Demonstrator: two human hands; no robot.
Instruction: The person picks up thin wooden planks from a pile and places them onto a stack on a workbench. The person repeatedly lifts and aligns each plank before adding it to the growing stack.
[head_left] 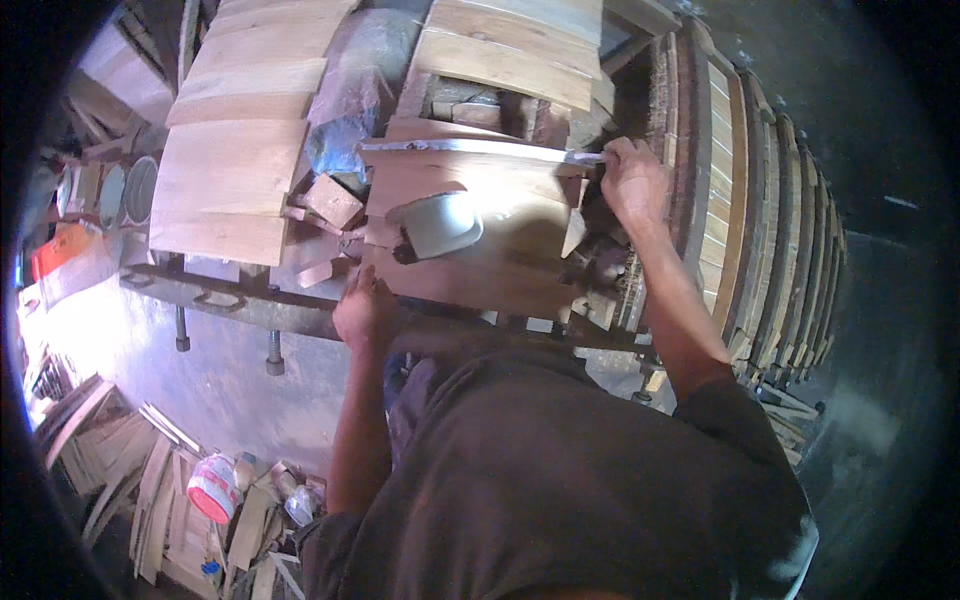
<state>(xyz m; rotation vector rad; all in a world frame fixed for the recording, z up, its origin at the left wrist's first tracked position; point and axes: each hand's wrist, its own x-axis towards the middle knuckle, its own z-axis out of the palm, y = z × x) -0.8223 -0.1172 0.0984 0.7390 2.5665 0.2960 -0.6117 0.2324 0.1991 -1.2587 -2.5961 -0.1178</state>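
Note:
My right hand point(637, 182) is closed round the right end of a narrow wooden board point(470, 148), whose long edge shows whitish. This board lies crosswise over the row of pale boards. Nearer to me, a white plastic tub point(447, 222) stands on pale wooden boards point(530, 205), with a dark lump at its lower left. By the left end of the nearest board point(480, 283), my left hand point(364, 312) has its fingers curled. What those fingers hold, if anything, is hidden.
Joined boards point(225, 180) lie at left, beside clear plastic wrap point(345, 130) and a wood block point(331, 201). A metal rail point(250, 307) with bolts runs along the front. Clamped panels point(735, 200) stand in rows at right. Offcuts point(165, 500) and a white-and-red bucket point(214, 487) lie lower left.

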